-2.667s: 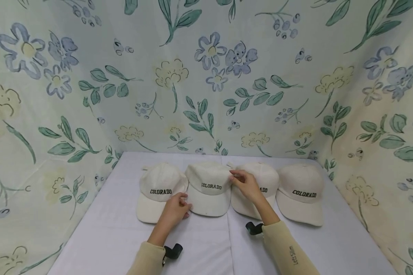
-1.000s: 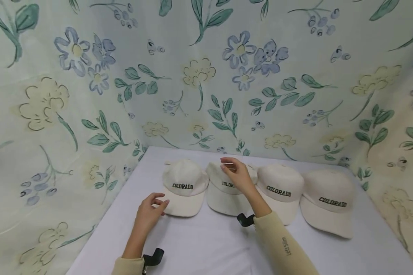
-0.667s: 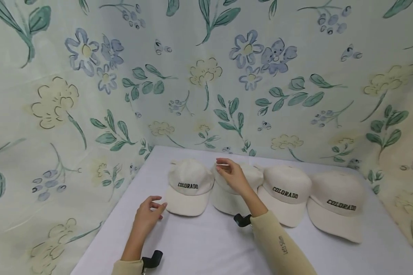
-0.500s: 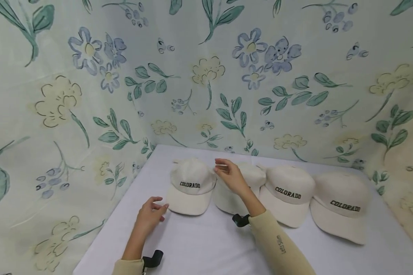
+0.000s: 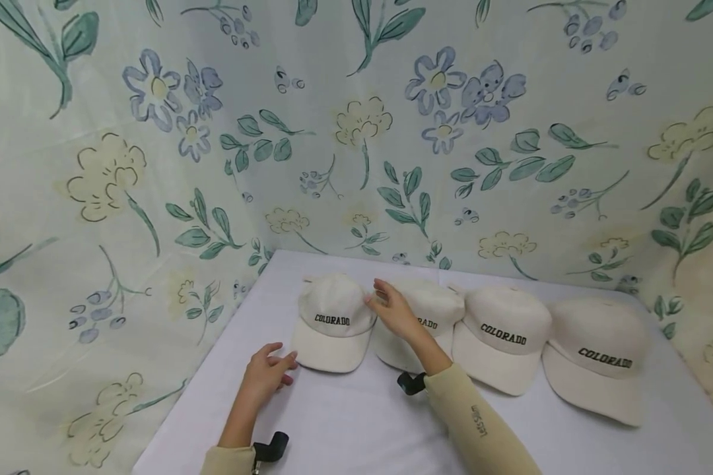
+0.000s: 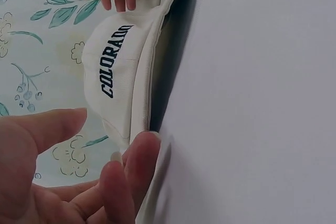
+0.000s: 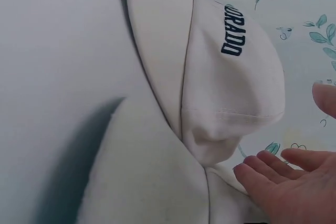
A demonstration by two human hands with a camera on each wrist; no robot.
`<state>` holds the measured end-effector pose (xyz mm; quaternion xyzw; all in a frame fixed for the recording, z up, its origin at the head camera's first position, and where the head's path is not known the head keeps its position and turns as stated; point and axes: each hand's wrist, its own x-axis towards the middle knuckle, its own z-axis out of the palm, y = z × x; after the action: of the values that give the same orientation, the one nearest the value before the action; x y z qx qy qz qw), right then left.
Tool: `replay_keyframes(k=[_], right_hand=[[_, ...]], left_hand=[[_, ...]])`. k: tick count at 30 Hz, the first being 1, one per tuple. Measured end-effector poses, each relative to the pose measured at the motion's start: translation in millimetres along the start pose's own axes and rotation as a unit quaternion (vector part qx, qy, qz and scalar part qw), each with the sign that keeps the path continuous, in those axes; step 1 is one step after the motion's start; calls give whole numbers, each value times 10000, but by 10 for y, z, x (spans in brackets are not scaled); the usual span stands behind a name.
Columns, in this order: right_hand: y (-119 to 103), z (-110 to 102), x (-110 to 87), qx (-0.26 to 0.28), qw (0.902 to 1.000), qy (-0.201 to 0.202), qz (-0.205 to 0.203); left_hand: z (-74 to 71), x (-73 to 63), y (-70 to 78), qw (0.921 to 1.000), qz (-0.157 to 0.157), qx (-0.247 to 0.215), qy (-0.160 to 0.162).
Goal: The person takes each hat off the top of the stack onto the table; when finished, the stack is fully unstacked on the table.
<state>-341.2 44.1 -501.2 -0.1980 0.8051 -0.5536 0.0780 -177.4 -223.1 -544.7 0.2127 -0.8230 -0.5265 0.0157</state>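
Several off-white baseball caps lettered COLORADO stand in a row. My left hand [image 5: 264, 376] is at the left edge of the leftmost cap [image 5: 335, 323], fingers loosely bent; in the left wrist view its fingertips [image 6: 144, 142] lie at the brim's edge, contact unclear. The right hand [image 5: 395, 313] reaches between that cap and the second cap [image 5: 434, 303], partly covering the second one's lettering. Seen from the right wrist, the fingers [image 7: 257, 177] extend beside the leftmost cap's side [image 7: 236, 87], palm showing, gripping nothing. The second cap's brim [image 7: 152, 177] fills the lower part there.
Farther right are a third cap [image 5: 502, 336] and the rightmost cap [image 5: 600, 356], brims facing me. A white cloth [image 5: 344, 429] covers the table. Floral curtain [image 5: 356, 165] hangs behind and at the sides. Black wrist cameras [image 5: 271, 447] are strapped to both wrists.
The left hand has gone from between the first two caps to the leftmost cap's left side. The right hand has moved from the second cap's right side to its left. The view has turned left.
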Motion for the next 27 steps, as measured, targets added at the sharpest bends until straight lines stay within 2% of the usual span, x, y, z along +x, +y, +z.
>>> replay_keyframes(k=[5, 16, 27], right_hand=[[65, 51, 9, -43, 9999, -86, 86], [146, 119, 18, -318, 9991, -216, -150], [168, 138, 0, -430, 9987, 34, -276]], left_hand=[[13, 5, 23, 9994, -62, -314, -131], [53, -17, -25, 9933, -272, -1026, -449], [104, -42, -62, 9802, -521, -1883, -339]])
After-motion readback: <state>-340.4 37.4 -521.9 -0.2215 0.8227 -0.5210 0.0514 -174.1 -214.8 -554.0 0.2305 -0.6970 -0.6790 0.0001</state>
